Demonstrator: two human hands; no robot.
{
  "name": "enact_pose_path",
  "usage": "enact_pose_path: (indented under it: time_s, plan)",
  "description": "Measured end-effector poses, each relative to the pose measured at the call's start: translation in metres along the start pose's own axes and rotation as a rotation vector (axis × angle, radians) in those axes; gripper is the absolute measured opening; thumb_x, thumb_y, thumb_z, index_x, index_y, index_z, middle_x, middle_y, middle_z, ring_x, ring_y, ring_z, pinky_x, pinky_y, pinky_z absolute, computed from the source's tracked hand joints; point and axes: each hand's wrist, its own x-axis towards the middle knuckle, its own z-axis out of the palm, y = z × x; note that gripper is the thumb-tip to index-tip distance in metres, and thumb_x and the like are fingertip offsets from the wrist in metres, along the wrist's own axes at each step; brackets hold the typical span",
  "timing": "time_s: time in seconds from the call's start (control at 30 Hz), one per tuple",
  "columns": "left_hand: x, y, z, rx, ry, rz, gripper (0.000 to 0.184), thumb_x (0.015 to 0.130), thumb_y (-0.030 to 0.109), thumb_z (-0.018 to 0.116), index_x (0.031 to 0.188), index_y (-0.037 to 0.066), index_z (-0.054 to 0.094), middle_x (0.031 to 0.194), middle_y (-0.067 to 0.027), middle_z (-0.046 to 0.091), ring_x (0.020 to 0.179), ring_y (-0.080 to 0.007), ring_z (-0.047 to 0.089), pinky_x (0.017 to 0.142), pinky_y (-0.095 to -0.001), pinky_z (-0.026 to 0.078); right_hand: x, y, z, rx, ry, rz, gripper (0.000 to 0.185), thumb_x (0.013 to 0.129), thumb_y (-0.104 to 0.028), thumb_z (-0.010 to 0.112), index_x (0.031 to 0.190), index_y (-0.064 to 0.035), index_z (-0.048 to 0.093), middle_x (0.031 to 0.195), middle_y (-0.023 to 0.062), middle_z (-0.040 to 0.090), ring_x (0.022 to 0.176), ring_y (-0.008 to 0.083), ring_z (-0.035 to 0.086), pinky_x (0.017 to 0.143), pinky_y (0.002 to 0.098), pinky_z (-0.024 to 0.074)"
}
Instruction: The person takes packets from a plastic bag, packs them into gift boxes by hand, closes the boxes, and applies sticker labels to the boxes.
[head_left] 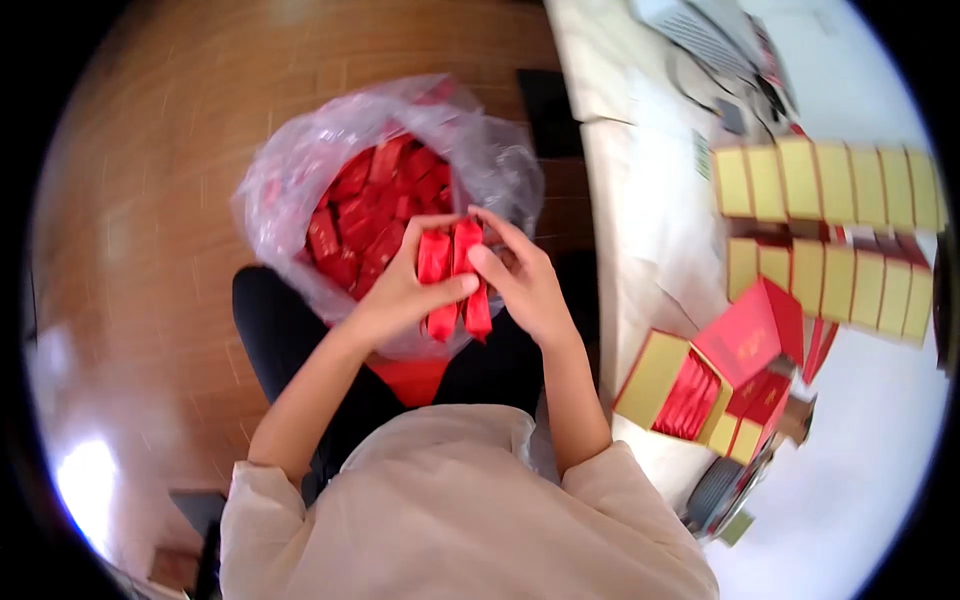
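My left hand (402,284) grips a small red foil packet (434,260), its thumb lying across the front. Beside it, a second red packet (467,242) is pinched between the thumb and fingers of my right hand (528,290). Both packets stand side by side, nearly upright, over my lap. Just beyond them is a clear plastic bag (275,190), its mouth spread wide, filled with many similar red packets (370,215). My forearms and hands partly cover the bag's near side.
On the white table (645,220) at my right, an open red and gold box (650,375) holds a row of red packets (690,395). Rows of gold and red boxes (800,180) stand farther back. Cables (700,75) lie near the far end. Wooden floor (170,250) extends at left.
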Motion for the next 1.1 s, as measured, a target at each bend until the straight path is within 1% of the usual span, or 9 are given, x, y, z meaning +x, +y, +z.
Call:
enact_pose_path:
  time_s: [0.1, 0.23, 0.4, 0.47, 0.63, 0.8, 1.0, 1.03, 1.1]
  plan:
    - [-0.015, 0.034, 0.069, 0.128, -0.130, 0.098, 0.065, 0.085, 0.021, 0.070, 0.135, 0.006, 0.030, 0.127, -0.0131, 0.046, 0.118, -0.0203, 0.048, 0.101, -0.0336, 0.038, -0.068, -0.052, -0.030, -0.075, 0.232, -0.170, 0.035, 0.089, -0.018, 0.065, 0.122, -0.0067, 0.060, 0.084, 0.0016, 0.046, 0.067, 0.0077, 0.043, 0.062, 0.0219, 0.0389]
    - [-0.019, 0.062, 0.169, 0.184, -0.398, 0.200, 0.061, 0.090, 0.021, 0.065, 0.135, 0.005, 0.027, 0.129, -0.0147, 0.044, 0.120, -0.0211, 0.047, 0.102, -0.0340, 0.038, -0.154, -0.093, -0.088, -0.110, 0.486, -0.331, 0.033, 0.090, -0.018, 0.064, 0.120, -0.0064, 0.061, 0.087, 0.0031, 0.049, 0.071, 0.0083, 0.046, 0.064, 0.0218, 0.0396]
    - [-0.004, 0.048, 0.289, 0.317, -0.617, 0.323, 0.059, 0.091, 0.026, 0.063, 0.132, 0.003, 0.029, 0.125, -0.0176, 0.044, 0.116, -0.0233, 0.049, 0.099, -0.0354, 0.039, -0.236, -0.095, -0.163, -0.221, 0.825, -0.346, 0.036, 0.093, -0.017, 0.059, 0.128, -0.0061, 0.057, 0.094, 0.0061, 0.057, 0.088, 0.0131, 0.053, 0.084, 0.0259, 0.0420]
    - [0.000, 0.033, 0.336, 0.239, -0.706, 0.258, 0.059, 0.091, 0.029, 0.062, 0.132, 0.002, 0.029, 0.125, -0.0189, 0.043, 0.117, -0.0253, 0.049, 0.098, -0.0359, 0.039, -0.265, -0.091, -0.192, -0.173, 0.925, -0.330, 0.035, 0.095, -0.020, 0.057, 0.126, -0.0058, 0.058, 0.090, 0.0056, 0.058, 0.090, 0.0121, 0.054, 0.085, 0.0251, 0.0413]
    - [0.017, -0.005, 0.423, 0.344, -0.818, 0.372, 0.058, 0.095, 0.038, 0.052, 0.130, -0.001, 0.026, 0.129, -0.0220, 0.034, 0.124, -0.0327, 0.041, 0.102, -0.0397, 0.036, -0.320, -0.074, -0.261, 0.040, 0.976, -0.162, 0.039, 0.097, -0.033, 0.053, 0.127, -0.0085, 0.060, 0.114, 0.0034, 0.062, 0.099, 0.0096, 0.054, 0.089, 0.0247, 0.0415]
    - [0.039, -0.055, 0.457, 0.370, -0.842, 0.380, 0.057, 0.097, 0.044, 0.045, 0.130, -0.001, 0.029, 0.131, -0.0226, 0.035, 0.126, -0.0359, 0.035, 0.105, -0.0432, 0.030, -0.335, -0.037, -0.299, 0.159, 1.003, -0.128, 0.040, 0.097, -0.034, 0.054, 0.127, -0.0080, 0.060, 0.107, 0.0017, 0.063, 0.092, 0.0085, 0.053, 0.084, 0.0243, 0.0431]
    - [0.044, -0.073, 0.429, 1.004, -0.637, 0.772, 0.053, 0.094, 0.042, 0.048, 0.122, -0.004, 0.044, 0.127, -0.0211, 0.043, 0.118, -0.0369, 0.038, 0.103, -0.0449, 0.030, -0.323, -0.006, -0.299, 0.257, 0.868, 0.007, 0.043, 0.095, -0.034, 0.056, 0.123, -0.0009, 0.060, 0.112, 0.0074, 0.064, 0.107, 0.0135, 0.055, 0.096, 0.0260, 0.0398]
    - [0.045, -0.072, 0.425, 1.026, -0.601, 0.823, 0.049, 0.095, 0.042, 0.048, 0.114, -0.004, 0.049, 0.119, -0.0192, 0.047, 0.112, -0.0357, 0.042, 0.098, -0.0443, 0.033, -0.320, -0.007, -0.296, 0.257, 0.867, 0.029, 0.043, 0.095, -0.034, 0.056, 0.121, 0.0004, 0.061, 0.108, 0.0065, 0.064, 0.103, 0.0124, 0.055, 0.094, 0.0253, 0.0404]
    - [0.046, -0.060, 0.422, 1.086, -0.639, 0.743, 0.045, 0.096, 0.040, 0.047, 0.112, -0.001, 0.049, 0.115, -0.0170, 0.048, 0.109, -0.0340, 0.042, 0.097, -0.0434, 0.033, -0.318, -0.010, -0.294, 0.245, 0.862, 0.071, 0.042, 0.095, -0.034, 0.056, 0.120, 0.0004, 0.062, 0.105, 0.0054, 0.065, 0.100, 0.0121, 0.055, 0.092, 0.0252, 0.0410]
